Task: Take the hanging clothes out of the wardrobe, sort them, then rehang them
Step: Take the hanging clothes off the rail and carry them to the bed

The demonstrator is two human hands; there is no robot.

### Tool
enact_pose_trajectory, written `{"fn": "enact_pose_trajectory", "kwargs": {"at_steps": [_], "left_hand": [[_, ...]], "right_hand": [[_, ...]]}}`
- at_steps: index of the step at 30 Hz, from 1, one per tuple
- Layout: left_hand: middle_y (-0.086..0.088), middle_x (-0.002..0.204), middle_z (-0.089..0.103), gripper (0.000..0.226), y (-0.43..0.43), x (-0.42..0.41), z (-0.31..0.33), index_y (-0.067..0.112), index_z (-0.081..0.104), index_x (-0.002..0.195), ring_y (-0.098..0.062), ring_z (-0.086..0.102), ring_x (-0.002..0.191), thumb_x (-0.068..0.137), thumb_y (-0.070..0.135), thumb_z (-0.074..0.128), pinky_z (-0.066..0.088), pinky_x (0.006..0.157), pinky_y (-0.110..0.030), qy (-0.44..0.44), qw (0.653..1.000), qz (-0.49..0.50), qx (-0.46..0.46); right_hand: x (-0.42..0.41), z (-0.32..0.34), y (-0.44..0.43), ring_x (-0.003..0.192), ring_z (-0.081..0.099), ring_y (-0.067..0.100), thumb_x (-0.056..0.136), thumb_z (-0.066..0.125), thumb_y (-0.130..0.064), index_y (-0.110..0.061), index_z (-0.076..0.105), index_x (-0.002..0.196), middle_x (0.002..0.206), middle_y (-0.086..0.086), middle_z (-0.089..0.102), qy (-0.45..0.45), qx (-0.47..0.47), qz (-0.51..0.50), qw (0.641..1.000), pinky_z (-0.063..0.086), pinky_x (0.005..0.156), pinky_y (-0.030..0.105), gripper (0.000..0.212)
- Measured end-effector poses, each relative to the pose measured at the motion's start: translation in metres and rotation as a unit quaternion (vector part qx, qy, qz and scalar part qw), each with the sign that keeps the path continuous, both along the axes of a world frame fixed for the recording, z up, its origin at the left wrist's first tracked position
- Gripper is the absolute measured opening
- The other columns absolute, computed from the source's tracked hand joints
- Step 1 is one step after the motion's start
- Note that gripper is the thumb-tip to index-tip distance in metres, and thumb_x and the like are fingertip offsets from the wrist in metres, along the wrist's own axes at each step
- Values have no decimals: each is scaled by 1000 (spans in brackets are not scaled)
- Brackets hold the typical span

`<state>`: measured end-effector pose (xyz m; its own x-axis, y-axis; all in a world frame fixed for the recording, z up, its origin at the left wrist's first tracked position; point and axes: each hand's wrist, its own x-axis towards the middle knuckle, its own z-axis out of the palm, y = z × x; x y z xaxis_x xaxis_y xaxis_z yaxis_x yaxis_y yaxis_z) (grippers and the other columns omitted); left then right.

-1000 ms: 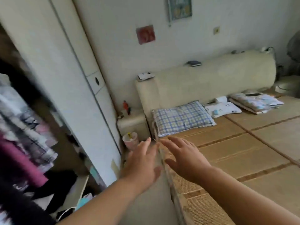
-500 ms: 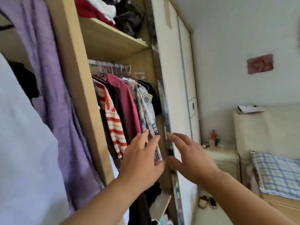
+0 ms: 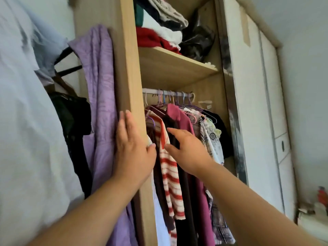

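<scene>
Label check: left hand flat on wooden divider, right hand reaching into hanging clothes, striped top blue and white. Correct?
Colour wrong: head view shows the striped top red and white. The left hand on wooden divider and right hand at hanging clothes stand.

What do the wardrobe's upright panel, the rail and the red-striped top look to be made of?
Upright panel: matt pale wood-grain board, probably laminate, going by its even straight grain. Rail: seemingly a pale metal tube with slight sheen, though blur leaves it open. Red-striped top: soft knit, judging by fuzzy stripes and limp drape.
</scene>
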<state>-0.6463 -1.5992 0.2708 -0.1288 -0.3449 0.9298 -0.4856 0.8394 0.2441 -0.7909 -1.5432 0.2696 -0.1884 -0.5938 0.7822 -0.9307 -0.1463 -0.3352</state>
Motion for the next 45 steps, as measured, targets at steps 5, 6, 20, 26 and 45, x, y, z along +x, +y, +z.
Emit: {"fn": "enact_pose_trajectory", "kwargs": {"at_steps": [5,6,20,26,45], "left_hand": [[-7,157,13,93,-11,-17,40,13,4,151,-19,17,139,81,15,65,10,102,-14,86,995,40,-16],[-7,156,15,92,-12,-20,48,13,5,151,-19,18,139,81,15,65,10,102,-13,91,994,51,-19],[-2,148,36,92,-11,-29,60,18,17,149,-4,28,128,72,16,68,7,95,6,125,974,182,-57],[13,131,39,92,-8,-30,62,21,21,149,10,31,115,68,25,66,10,85,13,129,974,175,-61],[1,140,44,85,-14,-28,58,24,22,147,-10,41,123,75,23,66,31,99,-21,146,966,206,-48]], "right_hand": [[-20,31,-49,117,52,22,91,54,-29,-22,50,134,129,5,58,21,-1,75,997,40,89,27,44],[-23,38,-59,113,55,22,92,54,-27,-22,53,132,124,4,61,31,0,93,995,41,85,26,40],[5,98,-190,108,59,30,89,47,-10,-4,52,117,116,15,61,96,101,69,988,47,84,35,29],[10,111,-209,103,60,35,87,47,0,-4,60,108,112,17,63,47,123,71,989,53,83,41,25],[-79,95,-140,84,64,34,98,41,-22,-15,62,106,90,12,70,52,-168,119,977,45,65,35,24]]}}
